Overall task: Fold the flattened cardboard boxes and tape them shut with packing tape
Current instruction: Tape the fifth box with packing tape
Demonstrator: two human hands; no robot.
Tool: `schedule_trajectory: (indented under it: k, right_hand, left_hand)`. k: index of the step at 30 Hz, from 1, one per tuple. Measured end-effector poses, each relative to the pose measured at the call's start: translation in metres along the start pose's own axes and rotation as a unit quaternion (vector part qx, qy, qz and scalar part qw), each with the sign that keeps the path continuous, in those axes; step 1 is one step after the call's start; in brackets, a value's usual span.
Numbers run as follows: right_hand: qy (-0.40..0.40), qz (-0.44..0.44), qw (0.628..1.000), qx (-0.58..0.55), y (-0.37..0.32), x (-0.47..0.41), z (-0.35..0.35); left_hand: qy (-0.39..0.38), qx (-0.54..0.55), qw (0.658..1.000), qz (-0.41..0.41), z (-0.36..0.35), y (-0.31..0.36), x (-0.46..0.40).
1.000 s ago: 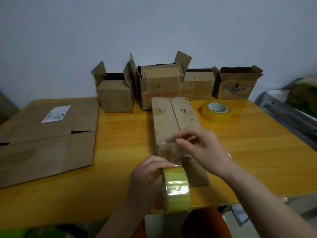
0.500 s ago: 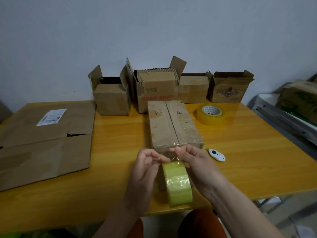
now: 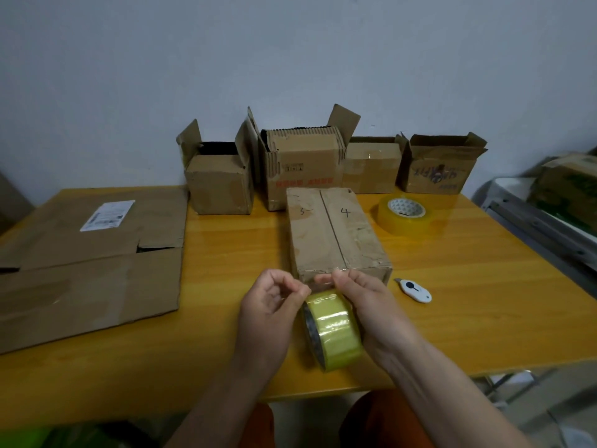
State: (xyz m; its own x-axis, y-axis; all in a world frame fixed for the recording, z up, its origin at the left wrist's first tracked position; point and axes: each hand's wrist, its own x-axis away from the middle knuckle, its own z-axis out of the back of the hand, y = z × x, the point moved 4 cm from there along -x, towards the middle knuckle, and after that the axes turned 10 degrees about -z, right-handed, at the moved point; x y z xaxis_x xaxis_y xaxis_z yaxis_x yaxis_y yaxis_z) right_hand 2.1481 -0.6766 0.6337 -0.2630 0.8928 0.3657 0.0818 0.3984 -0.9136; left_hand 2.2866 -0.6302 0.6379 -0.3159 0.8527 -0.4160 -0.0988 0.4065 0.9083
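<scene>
A wooden table [image 3: 484, 302] carries flattened cardboard [image 3: 90, 270] along its left edge, a row of open boxes [image 3: 300, 169] along the far edge, and a closed box [image 3: 332, 234] marked 3 and 4 near the middle. By the near edge, the left hand [image 3: 268, 315] and right hand [image 3: 371, 305], fingers curled, hold a yellow tape roll [image 3: 336, 331] upright against that box's near end. A second tape roll [image 3: 405, 215] lies toward the far right corner, a small white cutter [image 3: 415, 290] just right of the box.

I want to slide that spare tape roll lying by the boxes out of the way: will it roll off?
Probably not: the spare tape roll lies flat on its side on the table, so a push should slide it. Its glossy surface may feel slick.
</scene>
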Motion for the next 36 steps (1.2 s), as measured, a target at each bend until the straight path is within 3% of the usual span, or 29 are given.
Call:
schedule_trajectory:
  k: [5,10,13,17,20,23,26,32,33,34,36]
  right_hand:
    - [-0.015,0.025,0.999,0.016,-0.001,0.003,-0.003]
    - [-0.012,0.043,0.998,0.046,-0.003,0.004,-0.001]
    - [-0.008,0.058,0.995,0.075,-0.002,0.004,0.001]
    - [0.001,0.082,0.988,0.128,0.0,0.005,0.002]
    - [-0.014,0.135,0.978,0.16,-0.004,0.008,0.004]
    - [-0.062,0.21,0.943,0.25,-0.013,0.015,0.002]
    - [-0.008,0.255,0.91,0.327,-0.017,0.016,0.003]
    - [-0.059,0.206,0.91,0.355,-0.015,0.012,0.0]
    - [-0.037,0.216,0.909,0.354,-0.017,0.011,0.002]
    - [0.009,0.245,0.895,0.372,-0.021,0.009,0.006]
    - [0.088,0.306,0.815,0.484,-0.033,-0.003,0.015]
  left_hand:
    - [-0.046,-0.048,0.997,-0.028,-0.003,0.013,0.003]
    - [-0.057,-0.008,0.998,0.02,-0.005,0.013,0.004]
    - [-0.042,-0.104,0.994,-0.008,-0.001,0.011,0.002]
    - [-0.051,-0.245,0.964,-0.092,0.001,0.015,0.0]
    - [-0.05,-0.234,0.969,-0.061,0.004,0.015,-0.006]
    - [-0.08,-0.193,0.977,-0.037,0.005,0.019,-0.007]
    - [-0.09,-0.216,0.971,-0.052,0.01,0.018,-0.009]
    - [-0.139,-0.207,0.967,0.044,0.024,0.016,-0.012]
    - [-0.131,-0.212,0.967,0.057,0.029,0.017,-0.013]
    - [-0.113,-0.225,0.966,0.059,0.036,0.019,-0.016]
    - [-0.078,-0.256,0.962,0.047,0.051,0.023,-0.026]
